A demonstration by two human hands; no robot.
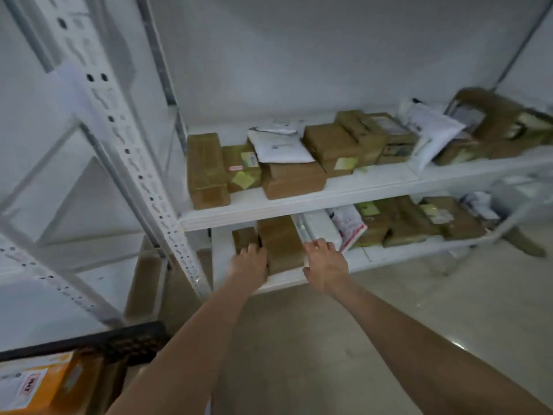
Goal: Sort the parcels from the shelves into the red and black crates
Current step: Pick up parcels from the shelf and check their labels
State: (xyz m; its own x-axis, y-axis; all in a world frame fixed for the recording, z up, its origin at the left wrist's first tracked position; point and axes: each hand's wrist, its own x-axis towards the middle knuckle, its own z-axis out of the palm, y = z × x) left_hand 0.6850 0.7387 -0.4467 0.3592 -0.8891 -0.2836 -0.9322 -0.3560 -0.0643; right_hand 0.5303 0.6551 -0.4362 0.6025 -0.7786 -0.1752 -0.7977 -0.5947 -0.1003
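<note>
Left forearm (191,333) and right forearm (419,333), both bare, stretch forward and down to the lower shelf (287,280). The left hand (248,263), palm down, curls its fingers over the left long edge of a brown parcel (282,244), gripping it. The right hand (326,265) is spread and relaxed just beside the parcel's right edge, thumb near its front corner; contact cannot be told. The parcel lies flat at the shelf's front between both hands, long axis running front to back, one short end toward the person. A smaller brown box (243,238) sits just left of it, a white parcel (321,227) just right. More boxes crowd the upper shelf (299,202). A black crate (131,339) at lower left holds an orange parcel (39,381).
</note>
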